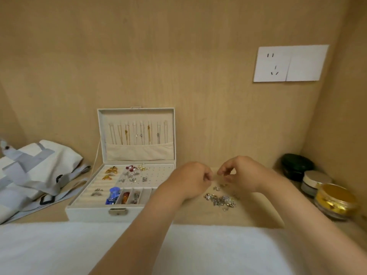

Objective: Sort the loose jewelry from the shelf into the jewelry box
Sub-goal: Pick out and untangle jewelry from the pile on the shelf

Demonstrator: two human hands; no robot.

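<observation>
Left hand (pixel 193 179) and right hand (pixel 242 173) hover just right of the jewelry box (pixel 89 213), fingers curled, tips nearly meeting. Whether they pinch a tiny piece, I cannot tell. The loose jewelry (pixel 221 200) lies right of the box too. Best to free one piece cleanly, then carry it across.

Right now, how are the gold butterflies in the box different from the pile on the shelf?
The gold butterflies are yellow; the pile is mostly silvery. The butterflies lie apart inside the jewelry box; the pile is heaped loose on the shelf. Both are small, shiny jewelry.
</observation>
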